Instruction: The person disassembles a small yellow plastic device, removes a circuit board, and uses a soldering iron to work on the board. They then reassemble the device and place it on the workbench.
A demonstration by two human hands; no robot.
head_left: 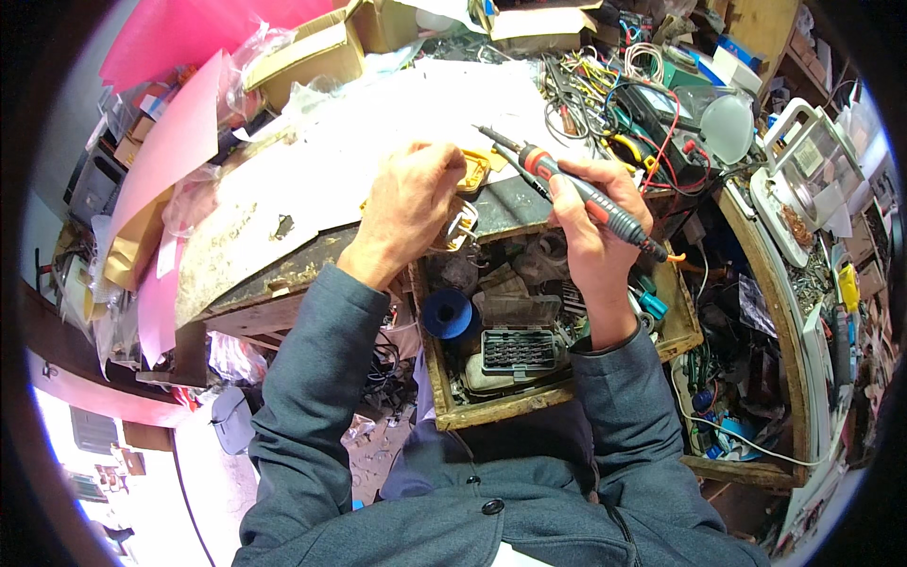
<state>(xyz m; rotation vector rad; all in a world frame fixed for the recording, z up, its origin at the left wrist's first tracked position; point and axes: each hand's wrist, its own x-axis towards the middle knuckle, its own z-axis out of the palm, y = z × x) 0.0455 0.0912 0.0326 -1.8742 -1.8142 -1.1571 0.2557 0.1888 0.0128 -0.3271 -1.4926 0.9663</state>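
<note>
My right hand (600, 208) is closed round the grey and red handle of a soldering iron (612, 214). The iron's dark tip points up and left over the bench. My left hand (416, 198) is curled at the bench's front edge, its fingers gripping a yellow plastic part (475, 170) that is mostly hidden behind the hand. A whitish looped piece (462, 225) shows below those fingers. Under both hands an open wooden drawer (501, 410) holds a blue spool (447, 313) and a case of small bits (519, 350).
White sheeting (416, 104) covers much of the bench, with cardboard boxes (307, 61) behind. Tangled cables (576, 80) and a meter with red leads (661, 104) crowd the right. A second wooden drawer (794, 397) and a white-framed scale-like device (803, 180) stand farther right.
</note>
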